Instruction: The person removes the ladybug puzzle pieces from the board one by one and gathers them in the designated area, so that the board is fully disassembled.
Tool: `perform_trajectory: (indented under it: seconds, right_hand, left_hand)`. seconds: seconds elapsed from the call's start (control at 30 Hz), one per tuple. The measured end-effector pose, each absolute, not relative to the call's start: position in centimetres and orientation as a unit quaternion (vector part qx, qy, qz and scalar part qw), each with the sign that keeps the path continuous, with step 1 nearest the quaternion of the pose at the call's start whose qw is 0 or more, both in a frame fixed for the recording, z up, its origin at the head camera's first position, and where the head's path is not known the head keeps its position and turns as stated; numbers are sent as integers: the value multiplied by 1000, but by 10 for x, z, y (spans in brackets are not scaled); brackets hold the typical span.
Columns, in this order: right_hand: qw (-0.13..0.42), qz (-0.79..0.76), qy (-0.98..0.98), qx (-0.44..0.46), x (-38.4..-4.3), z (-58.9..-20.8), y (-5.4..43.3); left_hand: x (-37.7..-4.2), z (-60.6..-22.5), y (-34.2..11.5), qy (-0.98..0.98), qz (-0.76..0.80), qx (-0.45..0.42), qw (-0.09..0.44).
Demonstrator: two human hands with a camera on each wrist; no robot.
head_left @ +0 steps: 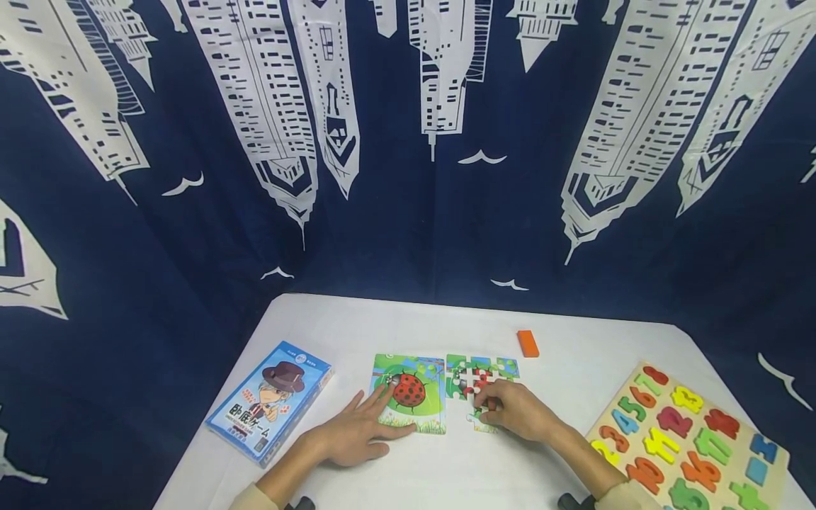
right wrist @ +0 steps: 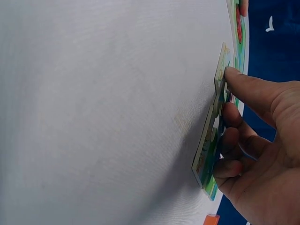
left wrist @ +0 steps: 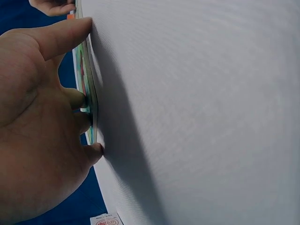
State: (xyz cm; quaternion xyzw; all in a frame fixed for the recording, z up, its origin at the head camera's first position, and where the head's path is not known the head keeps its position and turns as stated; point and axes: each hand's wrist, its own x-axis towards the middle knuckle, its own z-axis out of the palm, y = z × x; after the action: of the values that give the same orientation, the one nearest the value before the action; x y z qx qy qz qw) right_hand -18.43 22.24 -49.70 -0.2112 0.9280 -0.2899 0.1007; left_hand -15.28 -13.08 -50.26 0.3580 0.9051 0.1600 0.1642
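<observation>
A ladybug picture board (head_left: 414, 418) lies flat on the white table. My left hand (head_left: 357, 433) rests on its left and lower edge with spread fingers; in the left wrist view the thumb (left wrist: 70, 35) and fingertips sit along its side. Just right of it are partly joined jigsaw pieces (head_left: 455, 365) showing green leaves and red ladybug parts. Over their lower right my right hand (head_left: 523, 411) pinches a jigsaw piece (right wrist: 221, 99) between thumb and curled fingers, low among the others. The hand covers part of the pieces in the head view.
A blue game box (head_left: 270, 400) with a cartoon figure in a hat lies at the left. An orange block (head_left: 528, 343) lies behind the pieces. At the right front is a wooden board (head_left: 627, 397) of colourful numbers and letters. A navy patterned cloth (head_left: 395, 234) hangs behind.
</observation>
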Motion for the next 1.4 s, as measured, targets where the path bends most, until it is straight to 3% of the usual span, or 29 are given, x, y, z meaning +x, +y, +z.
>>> perform_trajectory:
  seconds: [0.5,1.0,1.4]
  right_hand:
    - [59,-313,915,-248,-187,-496,198]
    - [94,-334,892,-291,-185,-501,109]
    - [68,-241,923,-293,-187,-505,81]
  left_hand:
    - [-167,-499,-123,931,150,329,47]
    - [-185,-512,-136,947,209,228,82]
    - [-185,-509,-133,953,200,211,87]
